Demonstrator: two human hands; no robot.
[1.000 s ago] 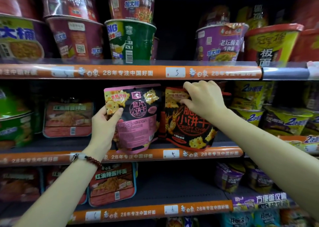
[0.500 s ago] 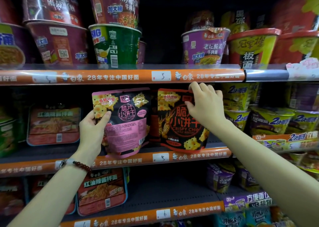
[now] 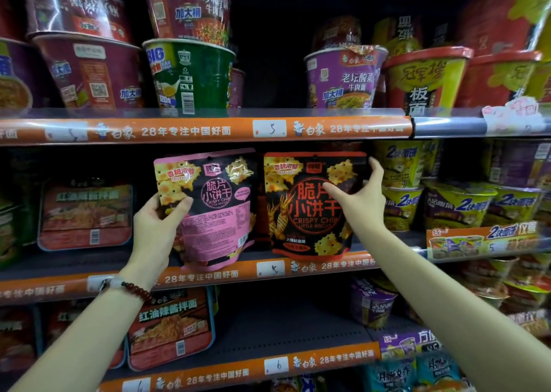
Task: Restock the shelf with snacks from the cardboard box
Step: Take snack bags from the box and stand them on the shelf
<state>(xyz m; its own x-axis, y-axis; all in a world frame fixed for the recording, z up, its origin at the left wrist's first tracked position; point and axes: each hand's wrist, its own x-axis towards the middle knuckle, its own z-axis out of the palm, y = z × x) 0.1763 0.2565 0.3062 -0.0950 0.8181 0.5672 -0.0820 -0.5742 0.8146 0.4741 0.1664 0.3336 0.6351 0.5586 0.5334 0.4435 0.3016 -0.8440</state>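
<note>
Two crispy-chip snack bags stand side by side on the middle shelf [image 3: 396, 242]. The pink-and-black bag [image 3: 217, 210] is on the left, and my left hand [image 3: 155, 230] grips its left edge, thumb on the front. The red-and-black bag [image 3: 301, 210] is on the right; my right hand [image 3: 357, 201] holds its right edge, thumb across the front and fingers behind. Both bags are upright with their bottoms at the shelf's front lip. The cardboard box is out of view.
Large noodle cups fill the top shelf [image 3: 208, 129], among them a green cup [image 3: 190, 75]. Red flat noodle trays [image 3: 85, 213] sit left of the bags, yellow-purple cups [image 3: 459, 207] to the right. The lower shelf [image 3: 268, 326] has a bare grey stretch in its centre.
My right hand has slid from the red bag's top corner down to its right edge. That bag now stands straighter. The camera has moved closer.
</note>
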